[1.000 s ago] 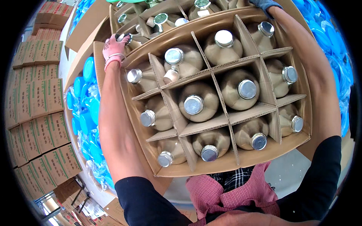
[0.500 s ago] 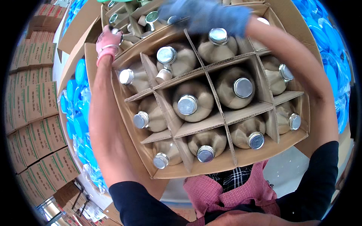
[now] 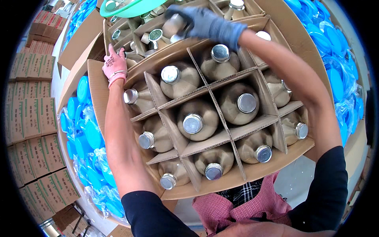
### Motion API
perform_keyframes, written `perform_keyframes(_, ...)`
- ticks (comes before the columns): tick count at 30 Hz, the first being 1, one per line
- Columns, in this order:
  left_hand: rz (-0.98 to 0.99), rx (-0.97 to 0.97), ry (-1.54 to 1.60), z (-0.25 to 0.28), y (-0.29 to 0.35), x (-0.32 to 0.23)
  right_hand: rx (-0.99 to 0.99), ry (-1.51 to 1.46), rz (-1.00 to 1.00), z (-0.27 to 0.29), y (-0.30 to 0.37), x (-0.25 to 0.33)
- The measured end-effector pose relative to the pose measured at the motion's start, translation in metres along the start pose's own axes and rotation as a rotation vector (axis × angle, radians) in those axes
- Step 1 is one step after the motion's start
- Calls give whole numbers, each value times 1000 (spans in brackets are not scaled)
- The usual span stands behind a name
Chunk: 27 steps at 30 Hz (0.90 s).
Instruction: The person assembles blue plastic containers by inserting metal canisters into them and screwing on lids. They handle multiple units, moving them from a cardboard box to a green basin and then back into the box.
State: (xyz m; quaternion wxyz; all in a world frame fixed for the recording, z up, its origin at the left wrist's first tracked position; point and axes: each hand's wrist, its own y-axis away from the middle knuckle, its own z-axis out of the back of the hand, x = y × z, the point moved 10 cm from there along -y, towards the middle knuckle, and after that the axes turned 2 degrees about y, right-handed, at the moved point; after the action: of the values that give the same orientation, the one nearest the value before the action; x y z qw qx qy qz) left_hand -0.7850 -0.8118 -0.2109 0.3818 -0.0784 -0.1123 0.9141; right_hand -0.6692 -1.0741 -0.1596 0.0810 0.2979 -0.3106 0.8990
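At far left we saw stacked cartons (image 3: 33,118), with film-wrapped blue lids (image 3: 83,144) heaped just beside the work. Next came the left hand (image 3: 114,65), gloved in pink, placed near the corner where the rear carton (image 3: 254,8) met the front carton (image 3: 284,158), a position we judged suited to steadying the edge; whether its fingers clasped the rim or merely lay against it, we could not tell. Toward the middle we noted a green basin (image 3: 138,8) containing small pale pieces (image 3: 110,5), situated over the rear carton, whose cells held glinting bottle necks (image 3: 156,35). In the front carton, cardboard dividers (image 3: 223,118) formed twelve cells, each with one silver-capped bottle (image 3: 192,123), an arrangement that presumably kept neighbours from knocking together. Above its far edge we observed the right hand (image 3: 215,27), gloved in blue-grey, its fingers and thumb gripping a blurred tan object (image 3: 173,25) over the rear carton. At far right we found more blue lids.
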Motion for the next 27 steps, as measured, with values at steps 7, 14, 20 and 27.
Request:
perform_keyframes(7, -186, 208, -81, -31, -7, -9, 369, 1318, 152, -26, -1, -61)
perform_keyframes(14, -200, 63, -92, 13, 17, -12, 780, 1352, 203, -54, -5, -61)
perform_keyframes(20, -543, -74, 434, 168, 183, -28, 129, 596, -77, 103, 73, 24)
perform_keyframes(27, 219, 145, 517, 271, 500, 134, 273, 246, -383, 134, 317, 240)
